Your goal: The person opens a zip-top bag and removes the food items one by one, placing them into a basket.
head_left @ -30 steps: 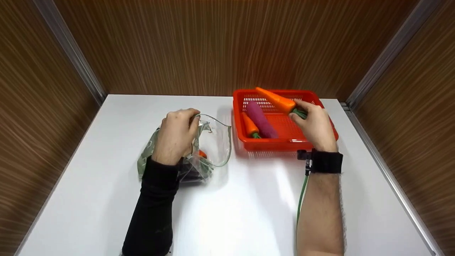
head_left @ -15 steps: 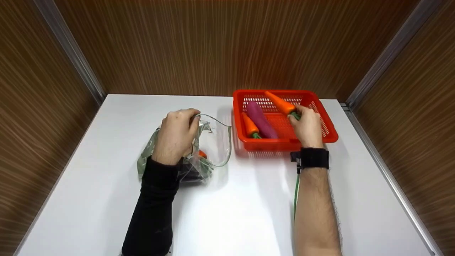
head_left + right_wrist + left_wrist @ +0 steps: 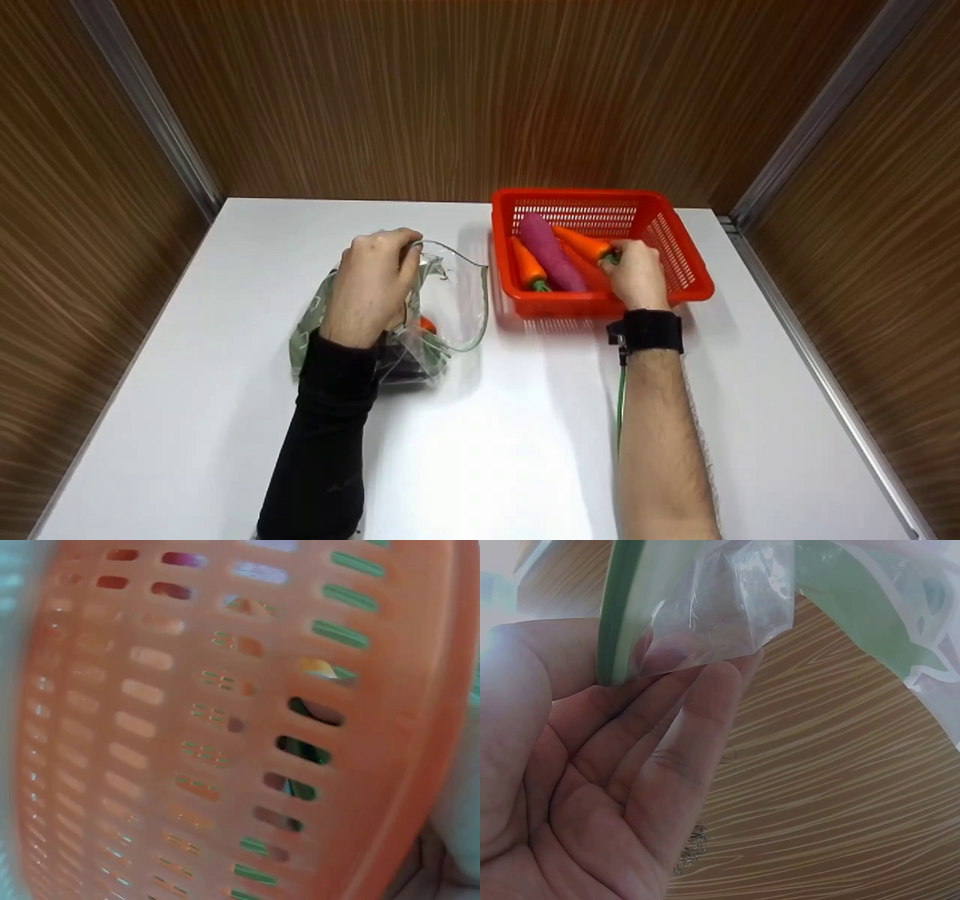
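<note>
My right hand (image 3: 634, 274) grips the green stalk end of an orange toy carrot (image 3: 581, 243) low inside the red slotted basket (image 3: 675, 240). Beside it in the basket lie a purple toy vegetable (image 3: 547, 250) and a smaller carrot (image 3: 527, 264). My left hand (image 3: 371, 289) pinches the rim of a clear plastic bag (image 3: 450, 300) with a green edge and holds its mouth open on the white table (image 3: 495, 420). Something orange shows inside the bag. In the left wrist view the fingers (image 3: 697, 727) pinch the bag's film (image 3: 705, 607). The right wrist view shows only the basket wall (image 3: 225, 727), blurred.
Wood-grain walls (image 3: 450, 97) close in the table at the back and both sides, with metal strips (image 3: 817, 375) along the corners and the right edge. A green cable (image 3: 621, 397) runs along my right forearm from a black wrist strap (image 3: 651, 330).
My right hand has lowered the carrot from above the basket's far rim down into the basket, beside the purple vegetable. My left hand and the bag have not moved.
</note>
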